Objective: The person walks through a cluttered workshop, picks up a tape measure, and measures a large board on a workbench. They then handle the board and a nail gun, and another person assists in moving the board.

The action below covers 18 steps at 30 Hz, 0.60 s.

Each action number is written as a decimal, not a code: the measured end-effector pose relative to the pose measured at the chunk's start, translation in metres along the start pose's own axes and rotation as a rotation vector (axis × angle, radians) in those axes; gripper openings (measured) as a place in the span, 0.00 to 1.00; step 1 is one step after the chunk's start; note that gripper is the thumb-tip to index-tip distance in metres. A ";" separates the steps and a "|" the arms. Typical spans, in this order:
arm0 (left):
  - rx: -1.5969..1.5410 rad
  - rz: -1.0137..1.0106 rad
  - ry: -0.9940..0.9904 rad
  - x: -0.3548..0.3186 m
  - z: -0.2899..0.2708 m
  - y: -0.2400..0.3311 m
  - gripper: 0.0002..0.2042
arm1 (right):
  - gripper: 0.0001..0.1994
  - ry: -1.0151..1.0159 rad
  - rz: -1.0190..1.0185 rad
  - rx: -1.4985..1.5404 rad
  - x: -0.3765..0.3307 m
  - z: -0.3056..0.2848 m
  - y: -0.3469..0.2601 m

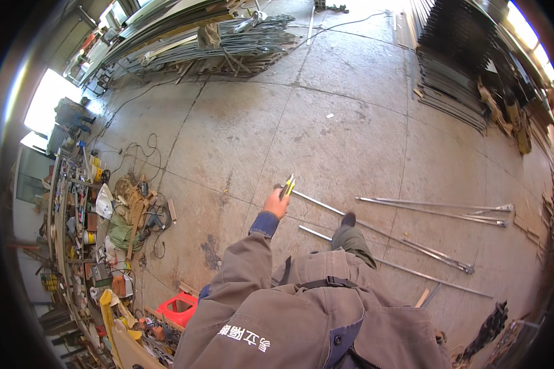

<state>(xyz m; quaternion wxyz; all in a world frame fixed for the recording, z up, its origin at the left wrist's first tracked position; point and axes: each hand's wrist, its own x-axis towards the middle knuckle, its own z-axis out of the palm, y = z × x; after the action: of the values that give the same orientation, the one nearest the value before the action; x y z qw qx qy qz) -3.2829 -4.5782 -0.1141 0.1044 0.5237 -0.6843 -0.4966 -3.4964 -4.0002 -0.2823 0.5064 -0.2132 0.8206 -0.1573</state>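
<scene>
Yellow-black tool (pixel 287 187), broad floor (pixel 341 144) ahead

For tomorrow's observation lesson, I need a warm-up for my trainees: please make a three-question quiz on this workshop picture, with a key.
1. Short answer: what does the left hand hold?
2. True or false: the red plastic item is on the person's left.
3. Fill in the blank: the long metal bars lie on the ____.

Key: 1. A yellow-green and black tool. 2. True. 3. Floor.
</scene>
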 end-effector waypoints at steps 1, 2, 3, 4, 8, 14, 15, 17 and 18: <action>-0.038 -0.004 -0.003 0.019 0.002 0.022 0.16 | 0.19 -0.003 0.008 -0.001 0.030 -0.019 -0.020; -0.107 0.016 0.012 0.040 0.003 0.037 0.16 | 0.19 0.016 -0.013 -0.044 0.059 -0.044 -0.037; -0.140 0.015 0.015 0.065 0.004 0.051 0.16 | 0.18 0.006 -0.022 -0.056 0.089 -0.061 -0.054; -0.121 -0.009 -0.005 0.089 0.009 0.053 0.17 | 0.18 -0.002 -0.043 -0.092 0.121 -0.083 -0.072; 0.160 -0.060 0.070 0.145 0.027 -0.067 0.18 | 0.16 -0.052 -0.210 -0.267 0.265 -0.177 -0.144; 0.341 -0.934 -0.092 0.099 0.023 -0.076 0.21 | 0.10 -0.086 -0.260 -0.112 0.405 -0.376 -0.386; 0.361 -0.890 -0.123 0.114 0.024 -0.066 0.21 | 0.10 -0.153 0.084 0.642 0.424 -0.404 -0.433; 0.419 -0.801 -0.205 0.131 0.036 -0.075 0.21 | 0.11 -0.242 0.005 0.568 0.474 -0.460 -0.508; 0.424 -0.767 -0.219 0.152 0.044 -0.076 0.21 | 0.12 -0.209 -0.023 0.558 0.500 -0.478 -0.545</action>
<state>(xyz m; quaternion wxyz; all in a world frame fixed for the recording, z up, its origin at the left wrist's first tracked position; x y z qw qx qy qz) -3.3307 -4.6748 -0.2533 -0.2700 0.6936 -0.5344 -0.4006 -4.0194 -4.7031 -0.1965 0.6252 -0.0900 0.6868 -0.3596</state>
